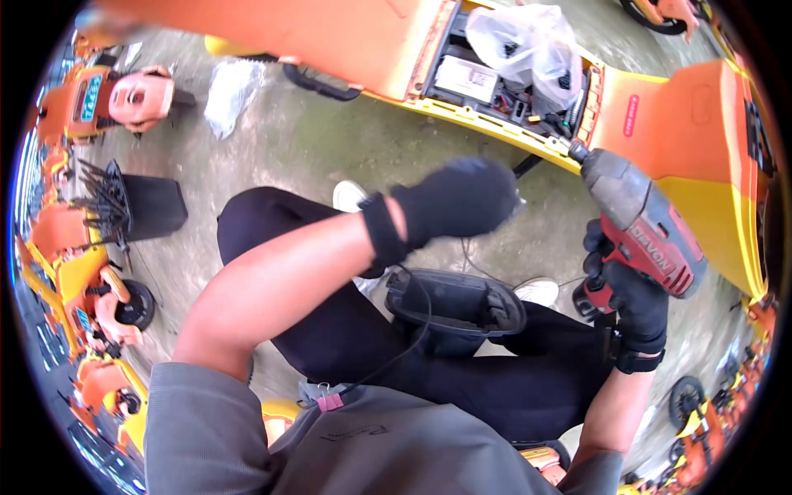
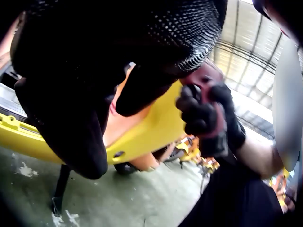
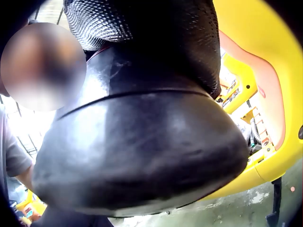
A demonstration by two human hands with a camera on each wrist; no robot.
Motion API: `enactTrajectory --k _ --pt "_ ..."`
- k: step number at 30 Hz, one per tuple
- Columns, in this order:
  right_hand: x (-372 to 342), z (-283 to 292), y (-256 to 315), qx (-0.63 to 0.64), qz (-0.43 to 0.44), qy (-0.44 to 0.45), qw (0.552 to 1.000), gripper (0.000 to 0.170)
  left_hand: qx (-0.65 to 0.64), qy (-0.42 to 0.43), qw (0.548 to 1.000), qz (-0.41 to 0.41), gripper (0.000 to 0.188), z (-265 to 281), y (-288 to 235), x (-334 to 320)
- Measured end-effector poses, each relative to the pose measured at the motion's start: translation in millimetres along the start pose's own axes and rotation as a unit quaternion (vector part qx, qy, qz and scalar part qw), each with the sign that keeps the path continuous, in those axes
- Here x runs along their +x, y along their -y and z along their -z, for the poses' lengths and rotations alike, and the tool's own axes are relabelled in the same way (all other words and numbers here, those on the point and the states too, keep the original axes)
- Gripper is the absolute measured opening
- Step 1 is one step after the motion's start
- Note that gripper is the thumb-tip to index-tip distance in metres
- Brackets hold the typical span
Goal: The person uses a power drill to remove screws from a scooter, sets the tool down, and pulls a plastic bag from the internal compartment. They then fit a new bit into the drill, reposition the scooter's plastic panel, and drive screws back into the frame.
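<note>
My gloved right hand (image 1: 639,301) grips a red and black cordless impact driver (image 1: 639,219) marked DEVON by its handle, nose pointing up and left at the vehicle body. In the right wrist view the dark end of the driver's battery (image 3: 142,151) fills much of the picture. My gloved left hand (image 1: 458,202), blurred, is held over the floor near the body's yellow edge, fingers bent. A pale glint shows at its fingertips; I cannot tell whether it holds something small. In front lies the orange and yellow body (image 1: 528,132), its compartment open, with wiring and a clear plastic bag (image 1: 524,41) inside.
A black open-topped bin (image 1: 454,330) stands between my legs. To the left are a black box (image 1: 157,206) beside a bundle of black rods and a clear plastic sheet (image 1: 235,91) on the floor. Several orange and yellow vehicles line both sides. A thin cable runs from my shirt.
</note>
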State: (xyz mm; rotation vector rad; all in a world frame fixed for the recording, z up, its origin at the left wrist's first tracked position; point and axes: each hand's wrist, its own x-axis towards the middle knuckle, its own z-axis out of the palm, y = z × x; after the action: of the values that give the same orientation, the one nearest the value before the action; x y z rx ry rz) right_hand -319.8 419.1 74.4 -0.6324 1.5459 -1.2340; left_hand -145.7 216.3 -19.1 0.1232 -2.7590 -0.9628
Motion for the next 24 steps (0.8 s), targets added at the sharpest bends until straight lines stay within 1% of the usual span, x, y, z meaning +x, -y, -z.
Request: enactTrajectory --k 1,2,3,4,6,7,8,9,10,11,12,13,14,16,17,18,20,24 --pt "6 -3 4 0.011 0.003 -0.011 1.0 0.044 -0.067 0.088 0.989 0.095 0.017 0 -22 1" --pt "11 -7 8 0.022 0.006 -0.023 0.999 0.044 -0.031 0.011 0.999 -0.038 0.018 -22 -26 -10" --pt "17 -10 11 0.024 -0.008 -0.026 0.999 0.044 -0.013 0.041 0.997 -0.065 0.018 -13 -46 -12" --pt "26 -13 14 0.015 -0.014 -0.024 1.0 0.044 -0.02 0.034 0.997 -0.062 0.018 -14 -60 -14" --pt "47 -20 23 -0.119 0.003 0.002 0.993 0.041 0.015 0.128 0.992 0.018 0.011 -22 -79 -17" --pt "57 -27 29 -0.147 0.013 0.017 0.989 0.037 0.009 0.12 0.993 0.021 0.011 -25 -80 -19" --pt "68 -31 32 -0.155 0.01 0.021 0.988 0.037 0.021 0.118 0.993 0.011 0.013 -28 -80 -22" --pt "77 -36 33 -0.158 -0.007 0.033 0.987 0.034 0.032 0.115 0.993 0.001 0.017 -30 -80 -25" --pt "88 -40 35 -0.16 -0.024 0.045 0.986 0.032 0.028 0.107 0.994 0.003 0.017 -35 -81 -26" --pt "99 -48 34 -0.181 -0.003 0.065 0.981 0.029 0.045 0.104 0.994 0.008 0.016 -41 -82 -27" --pt "111 -53 35 -0.188 -0.005 0.069 0.98 0.029 0.062 0.101 0.993 0.014 0.014 -38 -83 -27" --pt "124 -58 34 -0.213 -0.01 0.089 0.973 0.028 0.11 0.151 0.982 -0.001 0.013 -35 -85 -27" --pt "135 -63 33 -0.237 -0.015 0.108 0.965 0.028 0.107 0.146 0.983 0.003 0.013 -31 -87 -25" --pt "154 -71 31 -0.251 -0.017 0.132 0.959 0.027 0.132 0.278 0.951 0.009 0.015 -15 -93 -21" --pt "161 -79 32 -0.272 -0.02 0.132 0.953 0.026 0.164 0.279 0.946 0.03 0.02 -16 -99 -22" --pt "167 -87 32 -0.293 -0.024 0.131 0.947 0.025 0.16 0.276 0.947 0.033 0.02 -19 -102 -19" --pt "177 -96 33 -0.293 -0.029 0.131 0.947 0.027 0.149 0.336 0.926 0.088 0.033 -23 -106 -13" --pt "195 -102 33 -0.31 -0.047 0.153 0.937 0.03 0.138 0.301 0.941 0.069 0.033 -16 -100 -17"
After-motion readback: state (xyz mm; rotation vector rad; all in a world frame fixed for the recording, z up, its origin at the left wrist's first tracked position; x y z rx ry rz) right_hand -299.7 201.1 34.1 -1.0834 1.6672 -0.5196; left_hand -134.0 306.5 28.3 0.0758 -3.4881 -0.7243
